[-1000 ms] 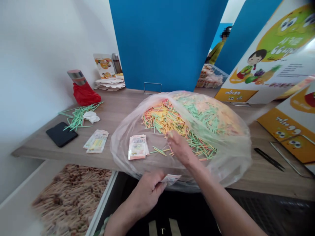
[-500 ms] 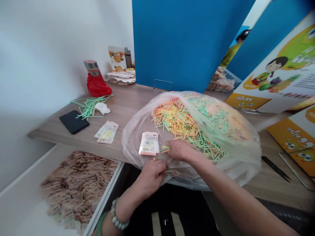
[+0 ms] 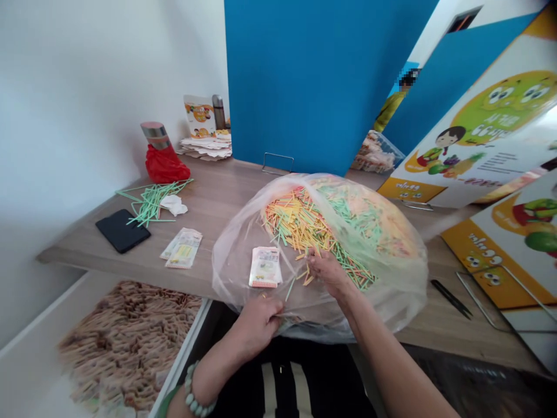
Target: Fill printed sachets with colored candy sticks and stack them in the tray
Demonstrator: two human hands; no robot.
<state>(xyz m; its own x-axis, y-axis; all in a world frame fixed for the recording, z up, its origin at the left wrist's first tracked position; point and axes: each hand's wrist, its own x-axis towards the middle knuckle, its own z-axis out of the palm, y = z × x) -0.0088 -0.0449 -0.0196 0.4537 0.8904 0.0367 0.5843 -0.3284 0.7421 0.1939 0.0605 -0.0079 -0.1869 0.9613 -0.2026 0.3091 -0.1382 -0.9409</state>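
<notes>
A large clear plastic bag (image 3: pixel 235 244) lies open on the table, with a heap of short, thin coloured sticks (image 3: pixel 300 220) in its mouth. My right hand (image 3: pixel 328 270) is at the heap's front edge, fingers curled in on a few yellow sticks. Several loose sticks lie just left of its fingertips. My left hand (image 3: pixel 260 322) is closed at the bag's front edge; what its fingers hold is hidden. A green stick (image 3: pixel 290 288) slants up beside its fingertips. Just beyond that hand lies a small stack of printed packets (image 3: pixel 265 267).
More packets (image 3: pixel 185 248), a black phone (image 3: pixel 122 231) and long green sticks (image 3: pixel 152 200) lie left. Below is an open drawer (image 3: pixel 194 331) full of packets. Black tweezers (image 3: pixel 451 299) and printed boards (image 3: pixel 496 261) stand or lie right. A person (image 3: pixel 391 107) appears behind the blue panel (image 3: pixel 322 81).
My right hand has moved from beside the packet stack up and right to the heap; the small bunch in its fingers no longer shows. My left hand stays closed near the same spot. The view has shifted.
</notes>
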